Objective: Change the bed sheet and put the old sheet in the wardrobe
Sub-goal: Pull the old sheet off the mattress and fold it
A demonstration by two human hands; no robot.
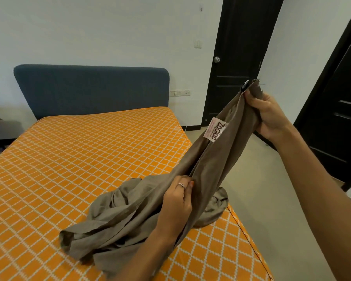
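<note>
Stretching taut between both hands (268, 116) (177, 201), taupe sheet (130, 216) trails onto mattress (79, 159).

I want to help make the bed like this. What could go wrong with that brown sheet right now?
1. Most of the brown sheet lies bunched on the orange mattress, so it may tangle or twist as it is pulled open.
2. The right hand pinches only a small corner near the label, so that grip might slip.
3. A fold hangs over the mattress edge and could slide toward the floor.
</note>
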